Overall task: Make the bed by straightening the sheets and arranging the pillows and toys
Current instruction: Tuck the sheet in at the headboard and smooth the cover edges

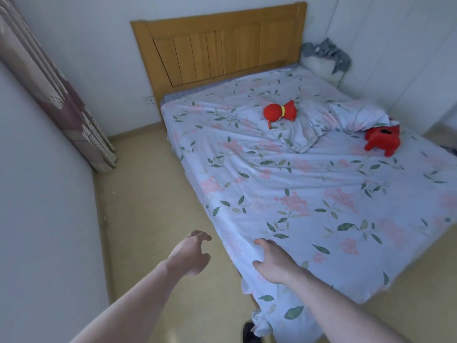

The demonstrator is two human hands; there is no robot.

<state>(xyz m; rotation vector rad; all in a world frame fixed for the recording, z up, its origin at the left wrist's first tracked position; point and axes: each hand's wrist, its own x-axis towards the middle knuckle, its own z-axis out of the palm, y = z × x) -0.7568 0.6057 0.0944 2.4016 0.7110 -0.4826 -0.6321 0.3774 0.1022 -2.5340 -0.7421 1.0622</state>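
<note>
Sheet corner is what the coming move turns on: the floral sheet (309, 184) is gripped at its near left edge by the right hand (272, 259), thumb on top and fingers curled over the side; its long axis runs up and away toward the wooden headboard (220, 45). The left hand (190, 253) is held just left of that edge, loosely clawed and grasping nothing; the round red plush toy (279, 112) and the red block-shaped plush toy (382, 141) lie well beyond both hands, on the rumpled far part.

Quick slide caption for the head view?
Right hand grips floral sheet at the bed's corner; left hand hovers open beside it.
</note>
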